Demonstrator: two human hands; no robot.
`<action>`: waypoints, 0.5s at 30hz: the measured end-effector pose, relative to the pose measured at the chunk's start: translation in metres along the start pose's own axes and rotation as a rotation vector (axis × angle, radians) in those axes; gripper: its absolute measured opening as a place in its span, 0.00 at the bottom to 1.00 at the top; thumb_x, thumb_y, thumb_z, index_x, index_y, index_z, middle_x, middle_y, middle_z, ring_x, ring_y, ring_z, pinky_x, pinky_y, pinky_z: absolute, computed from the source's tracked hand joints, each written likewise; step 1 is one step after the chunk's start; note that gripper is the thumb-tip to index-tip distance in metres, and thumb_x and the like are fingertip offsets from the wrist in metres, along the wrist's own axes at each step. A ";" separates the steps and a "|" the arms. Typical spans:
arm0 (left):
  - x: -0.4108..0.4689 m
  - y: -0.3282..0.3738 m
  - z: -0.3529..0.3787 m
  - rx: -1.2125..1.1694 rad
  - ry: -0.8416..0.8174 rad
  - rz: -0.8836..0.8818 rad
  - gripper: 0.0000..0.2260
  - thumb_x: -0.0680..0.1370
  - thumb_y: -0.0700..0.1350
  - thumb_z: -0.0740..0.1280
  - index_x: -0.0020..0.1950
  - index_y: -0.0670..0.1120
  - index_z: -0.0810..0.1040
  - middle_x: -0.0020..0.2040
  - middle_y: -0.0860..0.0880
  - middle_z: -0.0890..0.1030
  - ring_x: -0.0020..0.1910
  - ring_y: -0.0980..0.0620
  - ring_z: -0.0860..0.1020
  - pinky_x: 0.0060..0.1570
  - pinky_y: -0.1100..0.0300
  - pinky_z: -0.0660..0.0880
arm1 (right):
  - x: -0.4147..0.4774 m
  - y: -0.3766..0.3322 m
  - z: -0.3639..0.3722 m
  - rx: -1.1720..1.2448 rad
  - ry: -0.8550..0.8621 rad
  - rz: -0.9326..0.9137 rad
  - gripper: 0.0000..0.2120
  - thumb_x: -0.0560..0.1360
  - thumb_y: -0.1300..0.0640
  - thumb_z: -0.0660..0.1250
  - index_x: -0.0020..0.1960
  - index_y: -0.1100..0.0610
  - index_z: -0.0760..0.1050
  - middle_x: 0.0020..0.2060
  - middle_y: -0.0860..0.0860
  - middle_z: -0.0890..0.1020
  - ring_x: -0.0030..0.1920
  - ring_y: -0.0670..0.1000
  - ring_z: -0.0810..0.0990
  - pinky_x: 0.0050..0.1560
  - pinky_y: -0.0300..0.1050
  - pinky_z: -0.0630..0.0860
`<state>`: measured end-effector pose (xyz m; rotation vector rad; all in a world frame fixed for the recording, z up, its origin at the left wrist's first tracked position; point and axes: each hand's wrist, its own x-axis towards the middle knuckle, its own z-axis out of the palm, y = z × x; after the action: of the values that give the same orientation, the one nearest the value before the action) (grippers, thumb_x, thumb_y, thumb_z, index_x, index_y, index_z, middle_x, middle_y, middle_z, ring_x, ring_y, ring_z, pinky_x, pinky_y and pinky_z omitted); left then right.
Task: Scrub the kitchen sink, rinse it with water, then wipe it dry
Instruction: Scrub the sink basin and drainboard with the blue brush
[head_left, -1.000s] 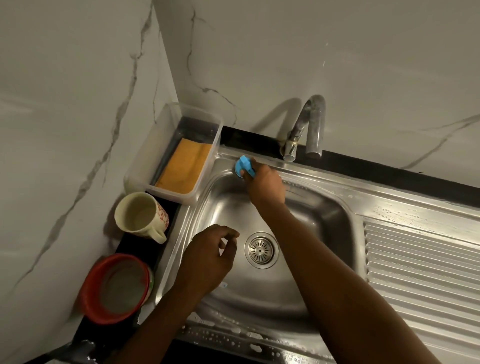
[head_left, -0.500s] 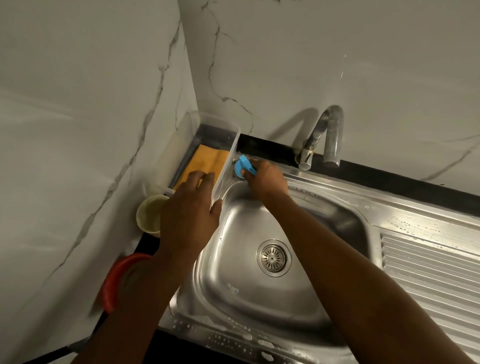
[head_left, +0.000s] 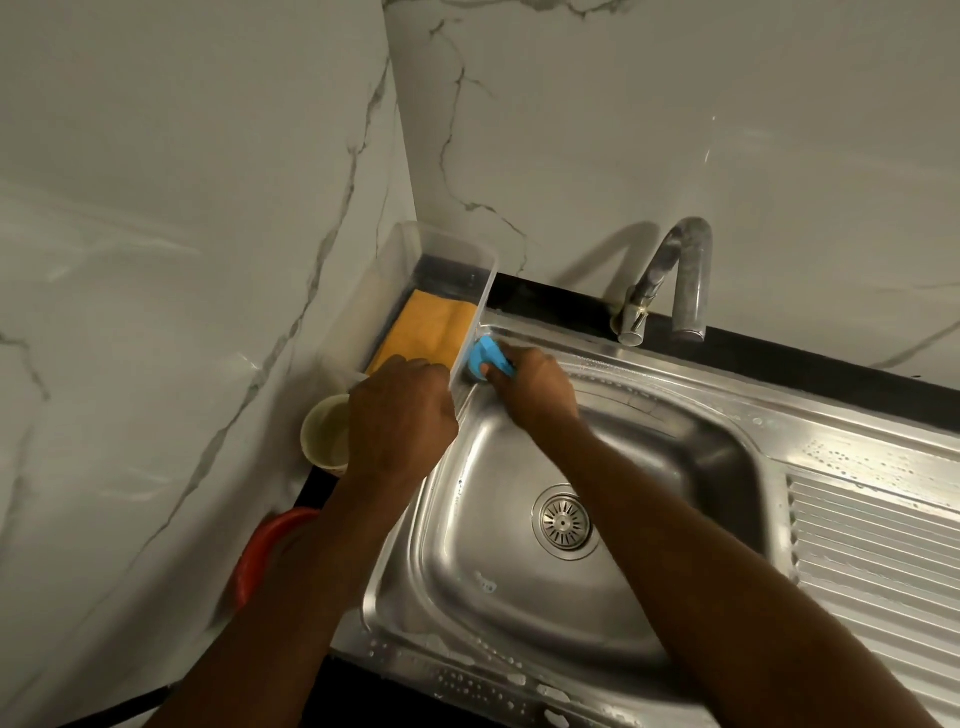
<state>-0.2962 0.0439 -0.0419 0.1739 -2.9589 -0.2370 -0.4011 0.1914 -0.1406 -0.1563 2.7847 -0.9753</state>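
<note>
The right hand (head_left: 537, 392) is gripping a blue scrubber (head_left: 487, 357), pressing it on the corner rim of the sink (head_left: 519, 597). Just left of it, the left hand (head_left: 400, 415) is curling its fingers over the wall of the clear container (head_left: 460, 254), an orange cloth (head_left: 431, 330) lying inside.

The scene is dim, with a grey-green cast. Light comes from the right: the curved metal tap (head_left: 688, 270) throws a broad, soft shadow leftward onto the white marble-veined wall (head_left: 727, 130). The stainless steel sink (head_left: 519, 597) carries smeared highlights on its left inner wall, and droplets glint along its front rim. Pale glare streaks the ribbed steel draining board (head_left: 872, 551). The clear plastic tub (head_left: 478, 306) shows a thin bright edge. Colour is muted except on the small blue scrubber (head_left: 488, 357). The round red bowl (head_left: 260, 548) sits in shade. Wide-angle bending curves the wall corner and the black counter strip (head_left: 779, 358). The bottom corners fall nearly black.
</note>
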 end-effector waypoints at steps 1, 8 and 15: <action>0.001 0.001 -0.002 0.001 0.002 -0.002 0.17 0.72 0.44 0.76 0.35 0.51 0.67 0.33 0.51 0.73 0.35 0.52 0.70 0.33 0.58 0.64 | -0.012 0.000 0.007 0.034 -0.013 -0.007 0.21 0.81 0.41 0.66 0.73 0.45 0.74 0.55 0.47 0.84 0.47 0.44 0.79 0.45 0.40 0.73; 0.006 0.002 -0.005 -0.004 -0.065 -0.027 0.11 0.77 0.49 0.73 0.40 0.50 0.73 0.36 0.52 0.72 0.38 0.53 0.72 0.37 0.55 0.71 | -0.043 0.007 0.015 -0.045 -0.025 -0.123 0.24 0.81 0.40 0.65 0.76 0.42 0.70 0.58 0.49 0.84 0.52 0.49 0.83 0.46 0.43 0.77; 0.012 -0.002 -0.002 -0.027 -0.037 -0.021 0.15 0.75 0.46 0.72 0.35 0.52 0.67 0.31 0.54 0.69 0.32 0.52 0.72 0.35 0.58 0.70 | 0.039 -0.019 -0.019 -0.222 0.036 0.033 0.18 0.81 0.41 0.67 0.65 0.50 0.77 0.46 0.49 0.83 0.42 0.47 0.80 0.43 0.45 0.77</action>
<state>-0.3076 0.0396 -0.0382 0.1986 -2.9901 -0.2861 -0.4420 0.1818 -0.1198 -0.1246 2.9128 -0.6656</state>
